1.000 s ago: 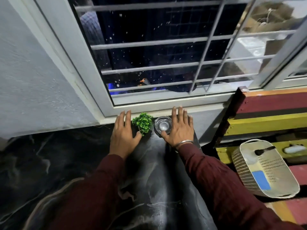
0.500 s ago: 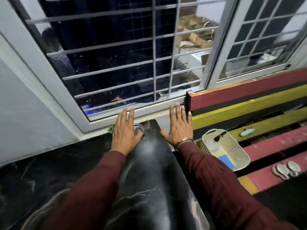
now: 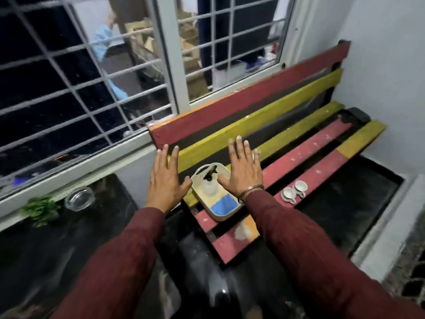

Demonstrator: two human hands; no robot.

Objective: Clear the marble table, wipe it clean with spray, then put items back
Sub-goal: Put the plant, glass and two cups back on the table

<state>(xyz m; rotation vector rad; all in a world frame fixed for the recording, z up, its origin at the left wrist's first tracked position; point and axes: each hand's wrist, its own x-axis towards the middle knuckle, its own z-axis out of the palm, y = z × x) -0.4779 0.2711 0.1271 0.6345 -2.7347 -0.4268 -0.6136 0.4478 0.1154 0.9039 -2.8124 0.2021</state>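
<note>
Now your hands are out over the bench, both palms down, fingers spread, holding nothing. Left hand hangs past the table's far right corner, fingertips in front of the bench's red and yellow back slats. Right hand sits over the right side of the basket; whether the palm touches its rim, can't tell. Bangle on the right wrist, maroon sleeves on both arms.

Basket: cream, perforated, resting on the bench seat at its near left end, between your two hands. Inside it, a clear spray bottle with black trigger head, lying toward the far end; a blue cloth at the near end.

Table: dark marble, lower left, blurred by head motion. Two things on its far edge under the window sill: glass ashtray, and just left of it a small green plant. Both well left of your left hand.

Bench seat, further right: two small white cups side by side on a red slat, near your right wrist but apart from it.

Window with white bars behind; dark outside.
</note>
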